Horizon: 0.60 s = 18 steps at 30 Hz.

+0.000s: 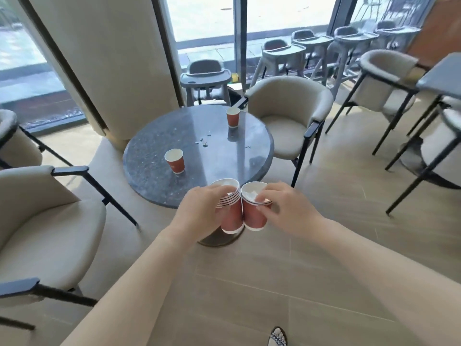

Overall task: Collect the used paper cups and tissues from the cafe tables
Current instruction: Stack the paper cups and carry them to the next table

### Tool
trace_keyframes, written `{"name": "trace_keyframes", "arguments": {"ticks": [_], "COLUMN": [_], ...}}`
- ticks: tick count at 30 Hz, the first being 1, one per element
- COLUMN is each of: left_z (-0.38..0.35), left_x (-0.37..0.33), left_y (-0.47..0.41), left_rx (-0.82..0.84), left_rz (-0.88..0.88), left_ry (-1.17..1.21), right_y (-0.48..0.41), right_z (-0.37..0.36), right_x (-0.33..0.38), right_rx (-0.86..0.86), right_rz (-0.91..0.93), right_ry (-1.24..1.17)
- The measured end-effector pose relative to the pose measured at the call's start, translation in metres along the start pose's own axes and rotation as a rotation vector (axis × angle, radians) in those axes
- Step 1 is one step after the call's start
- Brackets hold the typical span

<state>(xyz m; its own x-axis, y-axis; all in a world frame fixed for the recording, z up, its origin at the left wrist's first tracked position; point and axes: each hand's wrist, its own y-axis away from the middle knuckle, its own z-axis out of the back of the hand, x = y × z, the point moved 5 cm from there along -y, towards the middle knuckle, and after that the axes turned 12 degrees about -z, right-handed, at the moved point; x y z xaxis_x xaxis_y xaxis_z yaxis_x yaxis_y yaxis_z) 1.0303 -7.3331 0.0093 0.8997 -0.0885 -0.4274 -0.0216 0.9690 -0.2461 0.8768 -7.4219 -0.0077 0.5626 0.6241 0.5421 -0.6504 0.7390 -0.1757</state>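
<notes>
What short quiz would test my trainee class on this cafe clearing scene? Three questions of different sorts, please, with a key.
1. True or false: the left hand and the right hand each hold red paper cups.
2. How many cups stand on the round table? A one; B two; C four.
3. Which hand holds the nested stack that shows the most rims?

Key
1. True.
2. B: the near cup and the far cup.
3. The left; the right-hand cup shows fewer rims.
</notes>
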Motion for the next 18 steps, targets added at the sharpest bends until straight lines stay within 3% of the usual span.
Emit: {"name": "trace_keyframes", "arguments": {"ticks": [18], "left_z": [-0.109], "left_x": [-0.01], "left_y": [-0.121], "left_rx": [0.049], "left_rz": [0.1], "left_ry": [0.129], "right_y": [-0.056], "right_z": [0.017], "right_x": [-0.152], "right_rx": [0.011], "right_rz": [-0.172], "right_ry": [-0.121]}}
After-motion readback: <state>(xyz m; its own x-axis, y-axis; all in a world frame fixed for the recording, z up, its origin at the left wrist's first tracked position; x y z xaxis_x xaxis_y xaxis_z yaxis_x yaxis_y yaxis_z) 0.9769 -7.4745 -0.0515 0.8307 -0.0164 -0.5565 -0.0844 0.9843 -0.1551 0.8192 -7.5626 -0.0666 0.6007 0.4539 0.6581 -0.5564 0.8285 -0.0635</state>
